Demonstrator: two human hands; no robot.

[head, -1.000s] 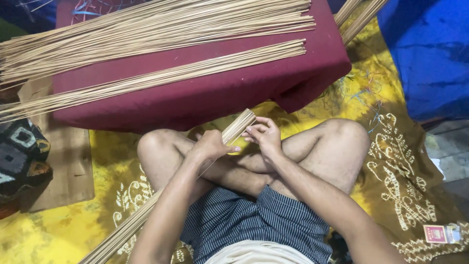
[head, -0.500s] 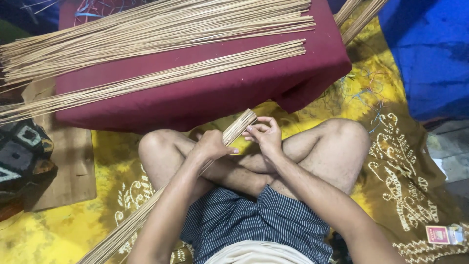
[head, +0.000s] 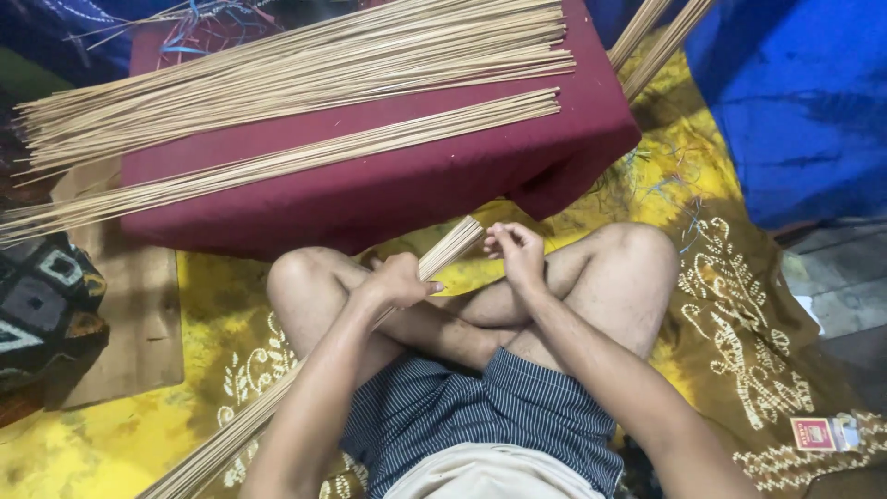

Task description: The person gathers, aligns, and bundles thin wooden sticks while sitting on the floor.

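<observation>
I sit cross-legged on a yellow patterned cloth (head: 231,351). My left hand (head: 399,280) is closed around a long bundle of thin pale sticks (head: 451,248) that slants from my lower left up over my knee. Its upper end lies just left of my right hand (head: 517,251), whose fingertips pinch at the stick tips. Ahead stands a low maroon-covered block (head: 416,180) bearing two long spreads of the same sticks (head: 305,65).
A cardboard sheet (head: 120,314) and a black patterned cushion (head: 42,296) lie at the left. Blue fabric (head: 795,102) fills the upper right. More sticks (head: 661,37) lean by the block's right corner. A small red and white box (head: 818,432) sits at the lower right.
My right hand has shifted slightly at the bundle's tip, its fingers lifting off the end. The view has drifted a little; the left hand keeps its grip.
</observation>
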